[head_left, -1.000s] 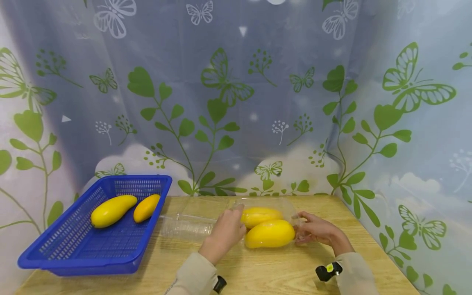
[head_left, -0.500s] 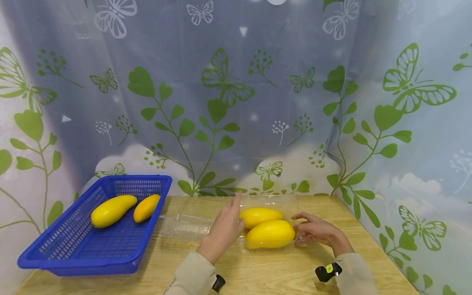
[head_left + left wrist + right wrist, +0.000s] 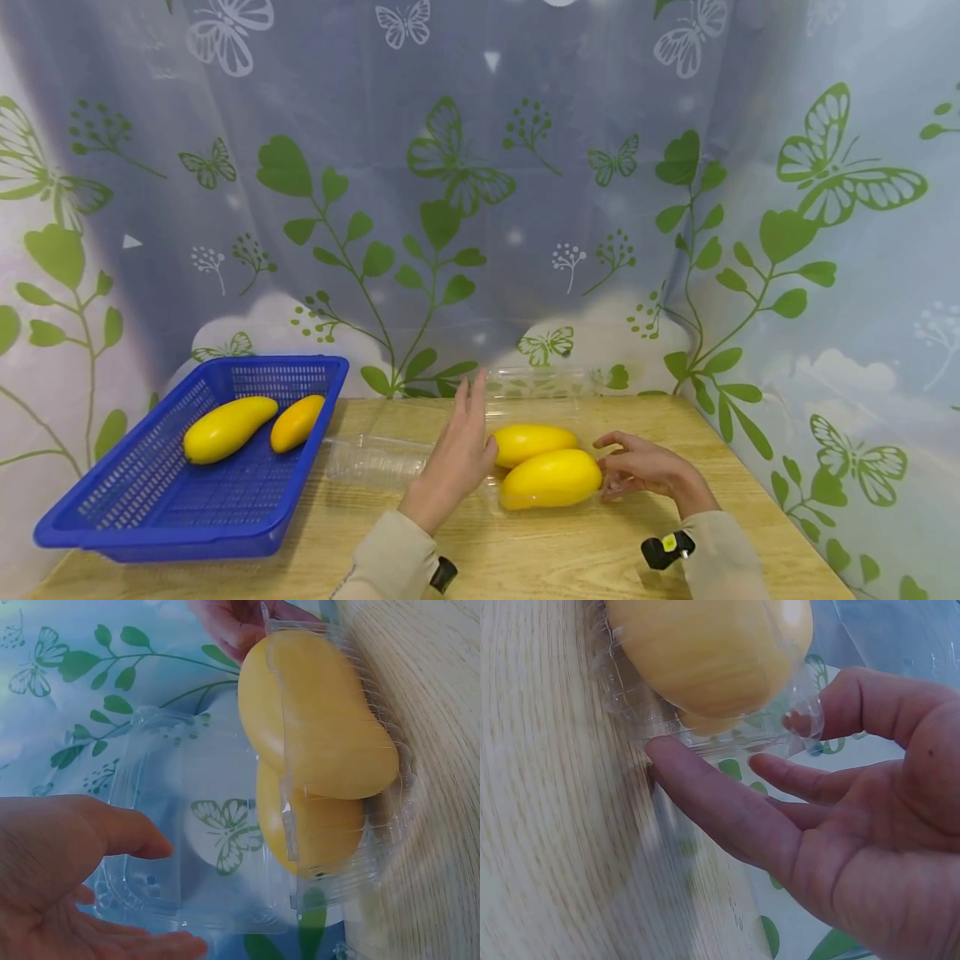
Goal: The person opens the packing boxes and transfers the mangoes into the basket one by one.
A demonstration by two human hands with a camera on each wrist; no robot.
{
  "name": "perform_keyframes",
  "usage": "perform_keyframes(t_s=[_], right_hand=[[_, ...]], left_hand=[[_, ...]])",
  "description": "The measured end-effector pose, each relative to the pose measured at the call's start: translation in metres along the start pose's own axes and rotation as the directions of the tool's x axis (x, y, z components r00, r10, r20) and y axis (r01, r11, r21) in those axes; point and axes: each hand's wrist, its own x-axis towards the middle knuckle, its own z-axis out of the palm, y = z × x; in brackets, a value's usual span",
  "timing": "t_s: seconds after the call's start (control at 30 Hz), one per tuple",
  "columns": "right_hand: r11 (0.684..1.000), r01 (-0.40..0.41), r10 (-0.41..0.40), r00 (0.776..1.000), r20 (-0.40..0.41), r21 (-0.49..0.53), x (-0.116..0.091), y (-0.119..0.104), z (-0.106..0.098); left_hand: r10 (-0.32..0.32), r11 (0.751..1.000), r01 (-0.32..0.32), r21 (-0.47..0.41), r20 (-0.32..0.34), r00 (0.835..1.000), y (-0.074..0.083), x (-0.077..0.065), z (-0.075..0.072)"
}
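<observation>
Two yellow mangoes (image 3: 551,479) lie side by side in a clear plastic clamshell box (image 3: 390,795) on the table. Its lid (image 3: 157,825) stands raised on the far side, toward the curtain. My left hand (image 3: 455,454) is at the box's left end, fingers extended upward by the lid's edge; in the left wrist view its thumb and fingers are spread apart around nothing. At the right end, my right hand (image 3: 648,471) holds the box, thumb at the rim and fingertips against the end wall, as the right wrist view shows.
A blue plastic basket (image 3: 187,542) with two more mangoes (image 3: 231,429) stands at the left. Between it and the left hand lies another clear plastic container (image 3: 375,462). Behind the wooden table (image 3: 555,550) hangs a butterfly-patterned curtain (image 3: 480,275).
The lid has swung up and back from over the mangoes. My left hand's fingers have straightened and moved upward and away with it. The right hand has stayed at the box's right end.
</observation>
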Motion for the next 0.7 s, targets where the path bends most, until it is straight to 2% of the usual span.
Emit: perform_keyframes(t_s=[0.2,0.47,0.7], right_hand=[[1.0,-0.01,0.01,1.0,-0.012,0.003,0.0011,0.0008,0.0],[1.0,-0.008,0.008,1.0,-0.018,-0.004,0.0007,0.0021,0.0008],[1.0,0.014,-0.014,1.0,-0.018,-0.007,-0.001,0.0008,0.0018]], left_hand=[[0.019,0.999,-0.018,0.037,-0.029,0.999,0.0014,0.0,-0.0058],[0.011,0.999,-0.012,0.05,0.005,1.0,0.0008,0.0003,-0.0083],[0.031,0.996,-0.029,0.08,-0.023,0.999,0.0001,0.0006,-0.0069]])
